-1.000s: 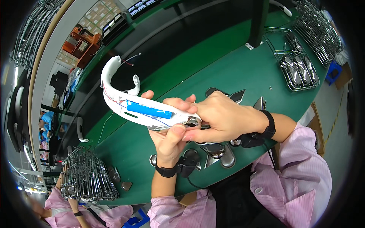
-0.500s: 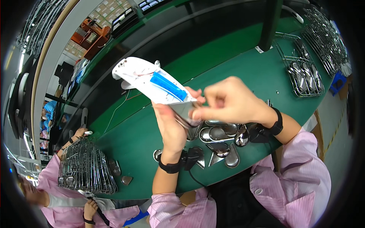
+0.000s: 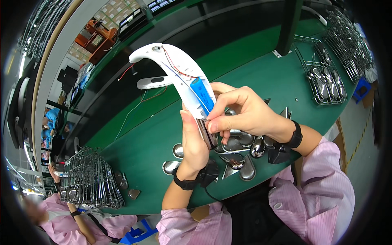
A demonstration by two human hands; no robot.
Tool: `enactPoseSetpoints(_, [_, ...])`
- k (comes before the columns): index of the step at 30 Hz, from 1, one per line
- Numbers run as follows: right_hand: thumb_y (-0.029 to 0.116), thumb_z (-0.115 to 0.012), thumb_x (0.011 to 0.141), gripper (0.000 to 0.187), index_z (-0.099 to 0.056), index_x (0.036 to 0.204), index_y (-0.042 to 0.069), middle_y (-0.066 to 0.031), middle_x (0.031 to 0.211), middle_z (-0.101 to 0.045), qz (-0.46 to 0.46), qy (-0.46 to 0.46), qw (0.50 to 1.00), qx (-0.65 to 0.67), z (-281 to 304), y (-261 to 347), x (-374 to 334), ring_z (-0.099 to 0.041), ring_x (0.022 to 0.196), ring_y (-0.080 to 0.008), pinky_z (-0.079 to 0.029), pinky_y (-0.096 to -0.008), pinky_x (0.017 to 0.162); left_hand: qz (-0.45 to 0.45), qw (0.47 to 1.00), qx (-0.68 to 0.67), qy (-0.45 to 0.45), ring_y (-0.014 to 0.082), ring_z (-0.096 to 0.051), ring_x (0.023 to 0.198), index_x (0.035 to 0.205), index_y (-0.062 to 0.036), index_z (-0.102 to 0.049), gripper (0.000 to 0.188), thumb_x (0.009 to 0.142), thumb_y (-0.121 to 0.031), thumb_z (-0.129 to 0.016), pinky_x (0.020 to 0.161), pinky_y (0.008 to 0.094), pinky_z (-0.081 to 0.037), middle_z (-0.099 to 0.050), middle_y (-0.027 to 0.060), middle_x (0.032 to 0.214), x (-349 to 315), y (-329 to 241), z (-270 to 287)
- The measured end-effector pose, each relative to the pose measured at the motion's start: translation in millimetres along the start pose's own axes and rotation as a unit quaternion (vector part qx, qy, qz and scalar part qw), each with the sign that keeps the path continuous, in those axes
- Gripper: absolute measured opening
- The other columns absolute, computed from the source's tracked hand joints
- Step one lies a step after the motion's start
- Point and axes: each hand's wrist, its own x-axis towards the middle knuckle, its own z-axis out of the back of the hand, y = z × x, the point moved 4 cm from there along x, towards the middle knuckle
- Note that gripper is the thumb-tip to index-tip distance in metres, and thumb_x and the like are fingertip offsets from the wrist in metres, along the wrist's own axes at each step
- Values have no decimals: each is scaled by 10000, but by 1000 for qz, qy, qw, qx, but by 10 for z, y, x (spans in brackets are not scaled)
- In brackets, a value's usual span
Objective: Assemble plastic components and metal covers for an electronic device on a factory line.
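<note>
The left hand (image 3: pixel 194 141) has its fingers wrapped round the shiny metal end (image 3: pixel 207 136) of a white shell (image 3: pixel 184 64), above the table (image 3: pixel 267 83); the right hand's (image 3: pixel 250 116) thumb and forefinger meet at that end's edge, whether gripping it I can't tell. Beyond the fingers sits a blue battery (image 3: pixel 203 93) with thin wires (image 3: pixel 175 68), likely fragile. The shell looks light and stiff, the metal slippery: best held by its rim.

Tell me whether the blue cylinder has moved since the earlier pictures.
Yes. The blue cylinder has shifted rightward, closer to the dark post, and now slants more steeply in the view.
</note>
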Motion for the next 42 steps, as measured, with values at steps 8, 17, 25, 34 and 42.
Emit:
enactPoseSetpoints(8, [76, -784, 869, 149, -735, 940, -45, -124, 1232, -544, -9, -5, 1000, -23, 25, -38, 36, -682, 707, -139, -607, -239, 545, 4, 999, 35, 10, 146, -579, 618, 1087, -5, -538, 756, 1037, -653, -153, 495, 268, -498, -547, 69, 810, 27, -5, -4])
enactPoseSetpoints(17, [247, -783, 844, 344, -665, 1099, 48, -110, 1197, -639, 114, -120, 875, -454, 742, 124, -140, -646, 1062, -252, -507, -376, 915, 118, 984, 131, 4, 142, -642, 671, 1374, -37, -410, 532, 943, -188, -682, 502, 268, -542, -596, 74, 927, 55, -461, 659])
enactPoseSetpoints(25, [167, -705, 842, 278, -685, 1085, 34, -119, 1069, -681, -69, -68, 803, -588, 1595, -146, -694, -657, 1013, -309, -520, -415, 886, 125, 740, 658, -58, 123, -643, 724, 1361, -54, -540, 442, 944, -193, -590, 626, 284, -510, -673, 62, 891, 642, -594, 3126])
enactPoseSetpoints(34, [157, -673, 754, 432, -665, 1174, 58, -123, 1095, -648, -34, 57, 805, -589, 1517, -244, -802, -585, 1091, -313, -479, -423, 938, 237, 362, 889, -150, 390, -462, 1372, 1542, -82, -310, 831, 842, -309, -696, 1079, 632, -365, -515, 235, 1430, 1123, -476, 3562])
enactPoseSetpoints(42, [317, -807, 778, 391, -702, 1100, 120, -73, 981, -675, -70, 0, 817, -573, 1518, -180, -812, -665, 894, -280, -515, -420, 811, -170, 428, 868, 183, 328, -428, 1397, 1498, -199, -423, 700, 842, -17, -585, 1164, 553, -325, -505, 95, 1463, 2171, 612, 1604])
